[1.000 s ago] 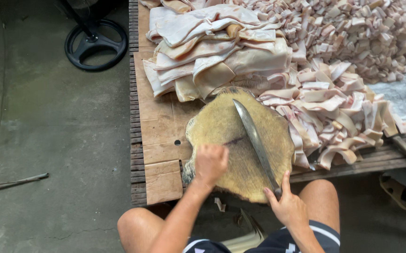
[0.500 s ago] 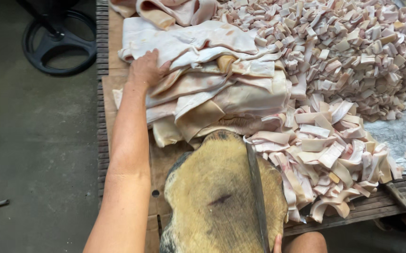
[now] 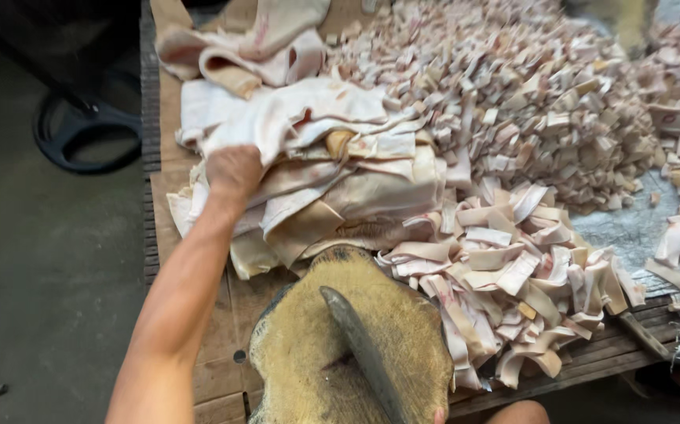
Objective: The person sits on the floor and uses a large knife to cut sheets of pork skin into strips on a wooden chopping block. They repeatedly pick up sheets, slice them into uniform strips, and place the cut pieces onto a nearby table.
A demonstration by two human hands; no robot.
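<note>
My left hand [image 3: 234,169] lies on top of the stack of large pale folded sheets of pork skin [image 3: 332,188], knuckles up, fingers curled down into the topmost whitish sheet [image 3: 277,118] and bunching it; that sheet runs from under my palm away toward the far side of the stack. The stack sits just beyond the round, worn yellowish wooden chopping block [image 3: 352,345], touching its far rim, and my forearm reaches from beside the block's left edge up over the near corner of the stack. My right hand is almost wholly out of sight: only a fingertip shows at the block's near edge, so I cannot tell how it is held. The long grey steel knife blade [image 3: 360,349] rests flat on the block, its point toward the stack and well apart from my left hand.

To the right of the block, touching it, lies a pile of long cut pinkish-white skin strips [image 3: 520,275]. Beyond that, farther from the block, spreads a big heap of small cut skin pieces [image 3: 528,94]. Block, stack and piles all rest on the brown slatted wooden platform [image 3: 214,377]. A black ring-shaped object [image 3: 69,141] lies on the grey floor left of the stack.
</note>
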